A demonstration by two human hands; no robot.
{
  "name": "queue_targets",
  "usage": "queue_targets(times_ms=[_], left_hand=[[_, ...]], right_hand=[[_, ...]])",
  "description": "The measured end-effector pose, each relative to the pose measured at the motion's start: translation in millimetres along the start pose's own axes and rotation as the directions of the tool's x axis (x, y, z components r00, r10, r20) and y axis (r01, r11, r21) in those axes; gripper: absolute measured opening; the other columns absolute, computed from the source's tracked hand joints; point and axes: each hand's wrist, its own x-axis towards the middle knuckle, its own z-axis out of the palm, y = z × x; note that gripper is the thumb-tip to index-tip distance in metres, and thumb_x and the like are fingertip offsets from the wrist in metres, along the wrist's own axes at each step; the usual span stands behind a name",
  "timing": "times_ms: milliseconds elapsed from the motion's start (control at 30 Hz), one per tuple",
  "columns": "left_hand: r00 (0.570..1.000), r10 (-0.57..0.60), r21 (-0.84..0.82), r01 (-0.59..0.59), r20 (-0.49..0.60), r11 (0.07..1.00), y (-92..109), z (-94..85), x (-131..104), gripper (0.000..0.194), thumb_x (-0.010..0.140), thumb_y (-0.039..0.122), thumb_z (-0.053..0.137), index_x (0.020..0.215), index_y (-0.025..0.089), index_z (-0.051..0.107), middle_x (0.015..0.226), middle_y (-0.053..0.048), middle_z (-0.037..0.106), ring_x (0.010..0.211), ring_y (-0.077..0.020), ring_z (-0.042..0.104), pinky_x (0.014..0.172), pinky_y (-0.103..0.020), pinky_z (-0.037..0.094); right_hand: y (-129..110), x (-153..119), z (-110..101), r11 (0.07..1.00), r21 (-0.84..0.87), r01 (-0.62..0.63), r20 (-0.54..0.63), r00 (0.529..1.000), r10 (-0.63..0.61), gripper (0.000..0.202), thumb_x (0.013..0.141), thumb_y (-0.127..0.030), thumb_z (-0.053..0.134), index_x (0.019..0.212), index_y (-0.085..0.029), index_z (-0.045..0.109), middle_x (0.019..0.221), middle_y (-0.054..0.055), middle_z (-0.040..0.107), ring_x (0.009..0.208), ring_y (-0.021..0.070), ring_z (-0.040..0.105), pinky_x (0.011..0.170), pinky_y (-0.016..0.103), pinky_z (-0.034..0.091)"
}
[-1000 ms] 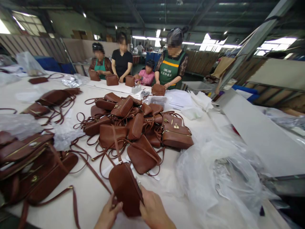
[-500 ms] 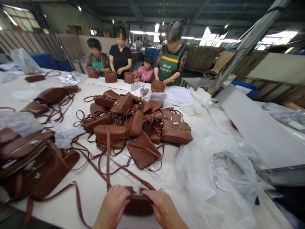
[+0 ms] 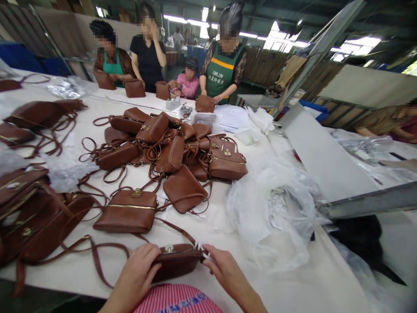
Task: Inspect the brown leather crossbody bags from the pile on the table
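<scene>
Bag (image 3: 176,263) pulled nearer since before; both hands (image 3: 138,271) gripping ends.

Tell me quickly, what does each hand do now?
Left hand: closed on the bag.
Right hand: pinching a white bit at the bag's end.

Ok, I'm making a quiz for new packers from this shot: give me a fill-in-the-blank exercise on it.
1. Both hands, left hand and right hand, hold a brown ____ at the table edge.
2. The right hand's fingertips pinch a small ____ tag at the bag's end.
3. Right of the bag pile lies a heap of clear ____ wrap.
4. The standing person across the table wears a ____ apron.

Missing words: bag; white; plastic; green
</scene>
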Motion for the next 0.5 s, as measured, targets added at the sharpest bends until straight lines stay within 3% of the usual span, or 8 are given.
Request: queue_targets(times_ms=[67,167,267,333,433,500], left_hand=[[1.0,-0.005,-0.01,0.005,0.017,1.0,0.8,0.1,-1.3,0.013,0.089,0.019,0.056,0.099,0.024,0.062,0.095,-0.004,0.069,0.087,-0.0234,0.065,0.078,-0.034,0.054],[0.997,0.059,-0.046,-0.057,0.044,0.997,-0.6,6.7,-2.9,0.014,0.091,0.014,0.051,0.094,0.024,0.06,0.089,-0.002,0.067,0.082,-0.0209,0.062,0.075,-0.031,0.05],[0.991,0.135,-0.025,-0.134,0.025,0.991,3.0,20.7,-3.6,0.018,0.089,0.008,0.044,0.086,0.022,0.056,0.084,-0.002,0.064,0.079,-0.0202,0.057,0.072,-0.031,0.044],[0.987,0.153,-0.014,-0.153,0.048,0.988,10.2,28.4,-1.1,0.019,0.087,0.006,0.043,0.084,0.021,0.054,0.084,-0.003,0.063,0.078,-0.0204,0.055,0.07,-0.032,0.041],[0.982,0.16,-0.125,-0.148,0.098,0.981,24.3,30.3,6.9,0.013,0.086,0.012,0.046,0.077,0.021,0.049,0.08,-0.003,0.06,0.078,-0.0207,0.054,0.071,-0.033,0.039],[0.99,0.115,-0.255,-0.091,0.081,0.963,31.5,26.7,11.9,0.009,0.085,0.017,0.049,0.078,0.021,0.047,0.083,-0.004,0.06,0.082,-0.0215,0.054,0.076,-0.035,0.04]], right_hand=[[-2.6,-3.8,-0.1,0.988,0.157,-0.006,-0.039,0.999,0.012,0.035,0.089,-0.031,0.047,0.118,-0.02,0.063,0.075,0.003,0.07,0.066,0.0203,0.067,0.07,0.033,0.053],[-7.6,-8.7,-1.9,0.933,0.358,-0.048,-0.098,0.991,0.088,0.027,0.088,-0.041,0.049,0.092,-0.019,0.064,0.067,0.002,0.066,0.063,0.02,0.066,0.06,0.03,0.051],[-23.0,-7.8,4.2,0.932,0.359,-0.048,-0.114,0.989,0.095,0.023,0.087,-0.041,0.052,0.079,-0.021,0.06,0.06,0.0,0.063,0.056,0.019,0.063,0.054,0.028,0.047],[-39.5,-2.0,17.0,0.971,0.204,0.125,-0.131,0.986,-0.1,0.016,0.087,-0.03,0.05,0.076,-0.021,0.058,0.062,0.001,0.063,0.058,0.0183,0.062,0.058,0.029,0.045],[-65.2,11.5,40.4,0.903,-0.022,0.429,-0.115,0.896,-0.429,0.014,0.084,-0.019,0.047,0.075,-0.021,0.057,0.071,0.003,0.066,0.067,0.019,0.061,0.063,0.031,0.042],[-78.3,19.5,49.0,0.899,0.011,0.437,-0.11,0.895,-0.433,0.013,0.085,-0.019,0.049,0.076,-0.02,0.057,0.074,0.003,0.066,0.069,0.0187,0.061,0.064,0.03,0.042]])
